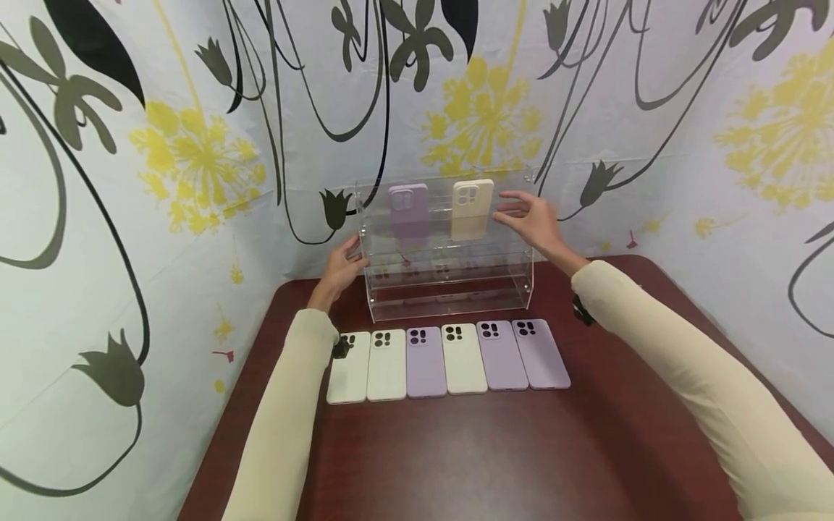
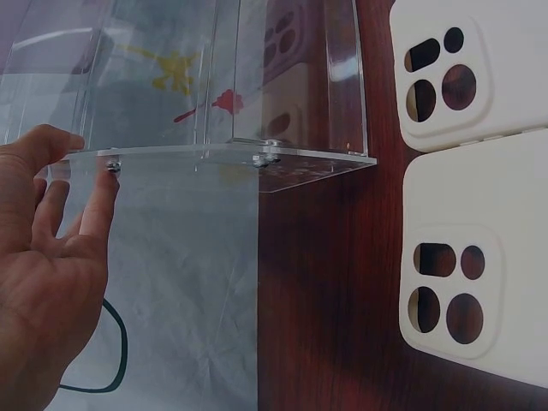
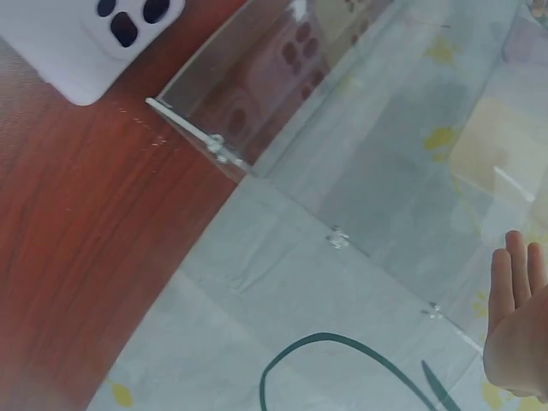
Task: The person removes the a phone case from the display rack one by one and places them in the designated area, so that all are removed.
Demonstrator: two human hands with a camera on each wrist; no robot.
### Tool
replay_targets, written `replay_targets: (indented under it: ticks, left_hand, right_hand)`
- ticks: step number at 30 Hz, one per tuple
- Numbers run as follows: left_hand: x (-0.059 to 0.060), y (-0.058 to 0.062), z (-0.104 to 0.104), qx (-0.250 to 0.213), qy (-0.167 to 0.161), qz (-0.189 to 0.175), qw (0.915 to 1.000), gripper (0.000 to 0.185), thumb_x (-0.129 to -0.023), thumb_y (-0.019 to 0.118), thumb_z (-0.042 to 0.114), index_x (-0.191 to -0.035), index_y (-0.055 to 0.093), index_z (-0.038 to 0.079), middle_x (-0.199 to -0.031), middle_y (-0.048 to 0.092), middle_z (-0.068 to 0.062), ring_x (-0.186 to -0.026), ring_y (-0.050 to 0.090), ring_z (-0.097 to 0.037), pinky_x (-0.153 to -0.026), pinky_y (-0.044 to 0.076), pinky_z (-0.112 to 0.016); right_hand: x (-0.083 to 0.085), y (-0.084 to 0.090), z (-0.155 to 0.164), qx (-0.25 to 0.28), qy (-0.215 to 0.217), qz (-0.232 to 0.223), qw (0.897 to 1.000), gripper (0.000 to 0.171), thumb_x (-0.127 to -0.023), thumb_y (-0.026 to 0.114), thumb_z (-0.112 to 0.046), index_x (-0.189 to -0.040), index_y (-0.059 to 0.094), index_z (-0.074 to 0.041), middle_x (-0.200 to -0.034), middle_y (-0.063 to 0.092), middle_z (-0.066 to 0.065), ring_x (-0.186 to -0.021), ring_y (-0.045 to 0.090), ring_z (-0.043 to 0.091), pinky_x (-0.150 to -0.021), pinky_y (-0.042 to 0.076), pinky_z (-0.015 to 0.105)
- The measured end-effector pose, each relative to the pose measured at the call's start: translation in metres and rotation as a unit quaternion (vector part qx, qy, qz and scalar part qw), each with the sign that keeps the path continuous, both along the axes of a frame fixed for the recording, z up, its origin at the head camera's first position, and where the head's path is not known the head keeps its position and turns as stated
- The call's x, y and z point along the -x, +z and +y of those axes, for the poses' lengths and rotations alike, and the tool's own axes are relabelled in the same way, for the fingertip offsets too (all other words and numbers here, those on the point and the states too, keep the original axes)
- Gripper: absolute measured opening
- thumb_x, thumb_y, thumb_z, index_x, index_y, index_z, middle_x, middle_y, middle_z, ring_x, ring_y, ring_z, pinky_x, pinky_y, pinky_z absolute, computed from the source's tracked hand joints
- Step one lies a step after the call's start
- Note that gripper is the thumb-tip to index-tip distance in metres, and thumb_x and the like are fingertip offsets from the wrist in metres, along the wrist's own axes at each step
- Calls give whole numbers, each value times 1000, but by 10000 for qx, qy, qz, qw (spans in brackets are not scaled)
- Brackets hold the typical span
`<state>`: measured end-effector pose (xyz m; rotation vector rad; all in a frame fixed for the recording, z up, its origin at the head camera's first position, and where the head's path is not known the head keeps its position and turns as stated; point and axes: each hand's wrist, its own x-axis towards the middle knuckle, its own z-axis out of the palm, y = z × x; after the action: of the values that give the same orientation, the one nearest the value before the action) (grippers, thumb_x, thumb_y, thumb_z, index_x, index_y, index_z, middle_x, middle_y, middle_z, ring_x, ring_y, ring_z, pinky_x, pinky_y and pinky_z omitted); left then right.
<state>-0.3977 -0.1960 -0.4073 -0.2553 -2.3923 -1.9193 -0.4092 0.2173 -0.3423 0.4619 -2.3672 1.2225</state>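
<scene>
A clear acrylic display stand [image 1: 449,312] with tiers stands at the back of the table. On its top tier lean a lilac phone case [image 1: 408,206] and, to the right, a cream phone case [image 1: 472,206]. My left hand [image 1: 341,269] holds the stand's left side panel; in the left wrist view the thumb [image 2: 53,144] and fingers lie on either side of the panel's edge. My right hand [image 1: 531,218] is just right of the cream case, apart from it, with fingers loosely extended. The right wrist view shows its fingers [image 3: 518,265] holding nothing.
In front of the stand, several phone cases lie in a row, among them a white case [image 1: 387,365] and a lilac case [image 1: 541,354]. The dark red-brown table [image 1: 495,456] meets a floral-patterned cloth [image 1: 313,130] behind and at both sides.
</scene>
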Motion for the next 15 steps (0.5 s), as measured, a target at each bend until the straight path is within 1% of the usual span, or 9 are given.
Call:
replay_targets:
  ticks: [1, 2, 4, 8, 9, 10, 15]
  left_hand:
    - [0, 0, 0, -11, -21, -5, 10000, 76, -97, 57, -8, -164, 30, 12, -167, 32, -13, -147, 40, -40, -119, 41, -45]
    - [-2, 3, 1, -18, -52, -68, 10000, 75, -97, 57, -9, -164, 29, 11, -168, 31, -13, -148, 39, -40, -119, 40, -46]
    - [-3, 3, 1, -12, -49, -58, 10000, 75, -97, 57, -9, -164, 30, 11, -167, 31, -13, -148, 39, -41, -119, 40, -46]
    - [-3, 3, 2, 12, -13, -3, 10000, 74, -97, 57, -9, -164, 31, 10, -167, 32, -15, -147, 39, -42, -119, 41, -45]
    - [-1, 0, 1, 17, 11, 73, 10000, 75, -96, 57, -9, -164, 31, 10, -167, 33, -14, -147, 40, -42, -118, 41, -44]
    - [-1, 0, 1, 7, 14, 92, 10000, 75, -96, 56, -10, -164, 30, 10, -167, 33, -15, -146, 40, -43, -118, 41, -44]
    - [-2, 1, 2, 86, 43, 57, 9999, 76, -96, 56, -10, -164, 30, 11, -167, 32, -14, -147, 41, -41, -117, 42, -43]
  right_hand:
    - [1, 2, -1, 23, -1, 28, 10000, 52, -92, 82, -19, -140, 65, -10, -121, 74, 18, -104, 75, 35, -89, 62, 49]
    - [2, 4, -2, 46, -8, 36, 10000, 52, -91, 82, -19, -140, 66, -10, -121, 74, 18, -104, 75, 35, -89, 62, 48]
    - [3, 7, -5, 56, -37, 70, 10000, 52, -91, 82, -19, -139, 66, -10, -121, 74, 17, -104, 75, 35, -89, 62, 47]
    - [5, 13, -10, 124, 20, 62, 9999, 53, -91, 82, -17, -141, 65, -9, -123, 73, 19, -106, 74, 36, -90, 62, 46]
    - [5, 15, -11, 154, 53, 61, 9998, 53, -91, 82, -15, -141, 65, -9, -123, 73, 20, -107, 74, 36, -90, 62, 45]
    - [6, 16, -12, 171, 90, 46, 9998, 54, -91, 81, -14, -142, 64, -9, -125, 72, 20, -108, 73, 36, -91, 61, 45]
    - [9, 19, -19, 178, 113, 34, 9998, 55, -93, 79, -10, -145, 61, -8, -128, 70, 23, -110, 72, 39, -93, 61, 46]
